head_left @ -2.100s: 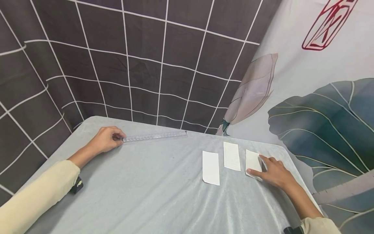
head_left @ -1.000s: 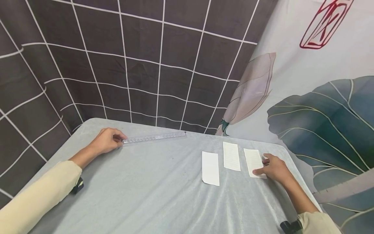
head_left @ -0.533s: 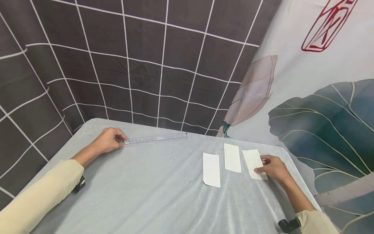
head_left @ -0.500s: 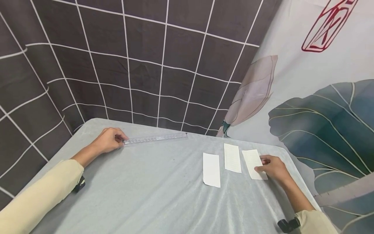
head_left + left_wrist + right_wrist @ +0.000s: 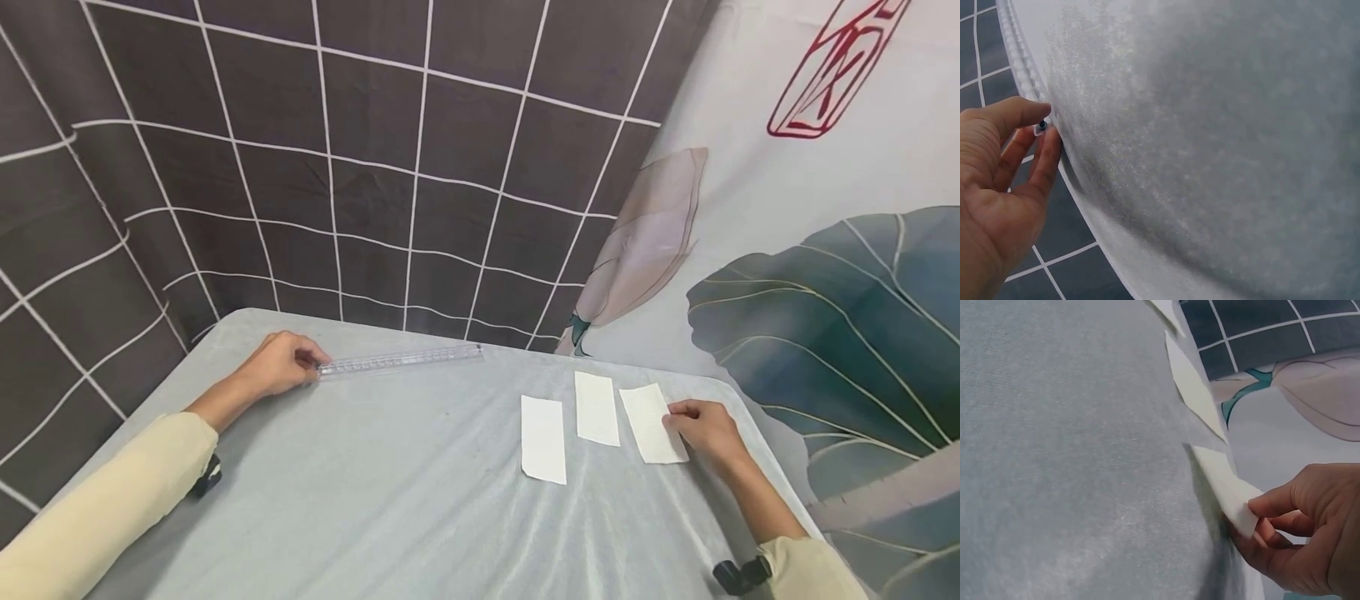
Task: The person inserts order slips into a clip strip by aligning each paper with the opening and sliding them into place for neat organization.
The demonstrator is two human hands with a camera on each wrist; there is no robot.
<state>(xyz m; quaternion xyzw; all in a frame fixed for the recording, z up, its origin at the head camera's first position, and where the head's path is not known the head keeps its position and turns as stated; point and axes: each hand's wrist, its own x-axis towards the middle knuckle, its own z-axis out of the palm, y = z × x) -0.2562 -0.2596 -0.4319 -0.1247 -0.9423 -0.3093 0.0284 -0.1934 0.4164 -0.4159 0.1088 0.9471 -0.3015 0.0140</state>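
My left hand pinches the left end of a long, narrow, clear plastic strip near the table's far edge. Up close, the left wrist view shows the strip with a bead-like pattern, its dark-centred end between thumb and fingers. At the right, my right hand pinches the right edge of a small off-white paper slip. That slip looks tilted up off the cloth in the right wrist view. Two more slips lie to its left: a middle one and a whiter one.
A pale grey cloth with some creases covers the table. Behind it hangs a dark curtain with white grid lines. A white curtain with a large printed leaf borders the right side.
My right hand has gone from spread fingers over the right slip to pinching its right edge. The slip has turned and shifted slightly left. My left hand and the strip stay nearly in place.
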